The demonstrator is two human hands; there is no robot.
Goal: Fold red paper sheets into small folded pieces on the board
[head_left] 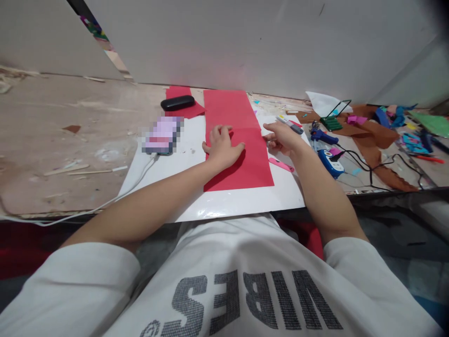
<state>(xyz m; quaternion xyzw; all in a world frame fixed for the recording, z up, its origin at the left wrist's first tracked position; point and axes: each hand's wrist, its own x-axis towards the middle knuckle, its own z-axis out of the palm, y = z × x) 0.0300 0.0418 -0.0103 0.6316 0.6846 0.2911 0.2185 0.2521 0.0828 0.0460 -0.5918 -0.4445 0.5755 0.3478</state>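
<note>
A long red sheet [242, 110] lies on a white board [196, 206], with a faint crease across its middle. My left hand [221, 149] rests on the red sheet, palm down and fingers spread. Beside the sheet's right edge is my right hand [283, 138], one finger stretched out and the others loosely bent, with nothing visible between them. Just below that hand lies a pink craft-knife-like tool [281, 164]. A grey cutter [290, 125] lies behind it.
At the left are a phone [163, 135] on a white cable [136, 180] and a black case [177, 103] on red scraps [191, 112]. To the right lie a blue glue gun [324, 136], a blue power socket [330, 164], black cords and brown scraps [379, 133]. A pale wall [259, 51] stands behind.
</note>
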